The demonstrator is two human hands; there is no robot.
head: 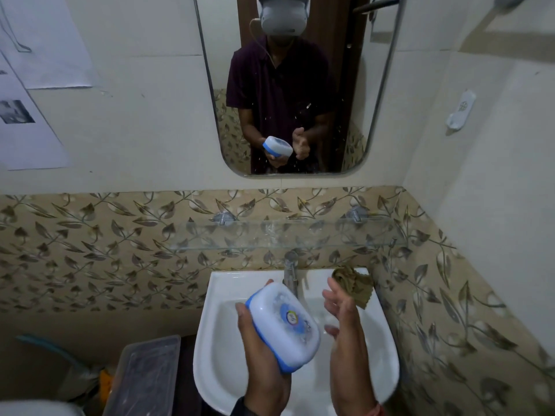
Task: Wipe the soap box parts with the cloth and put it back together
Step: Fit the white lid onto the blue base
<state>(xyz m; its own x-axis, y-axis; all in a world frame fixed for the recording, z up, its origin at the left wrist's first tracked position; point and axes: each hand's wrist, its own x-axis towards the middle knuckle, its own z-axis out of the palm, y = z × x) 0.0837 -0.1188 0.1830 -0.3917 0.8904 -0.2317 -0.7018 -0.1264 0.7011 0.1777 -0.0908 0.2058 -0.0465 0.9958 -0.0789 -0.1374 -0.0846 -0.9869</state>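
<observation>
Your left hand (256,355) grips the closed soap box (285,322) from beneath, tilted over the sink (205,349). Your right hand (342,307) hovers at the box's 3 o'clock, fingers loosely spread, holding nothing. The cloth (356,285) lies on the sink rim at 1 o'clock, beside the tap (290,274). A glass shelf (285,232) and a mirror (300,85) hang at 12 o'clock.

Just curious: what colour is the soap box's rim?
Blue, around a white soap box; head view.
</observation>
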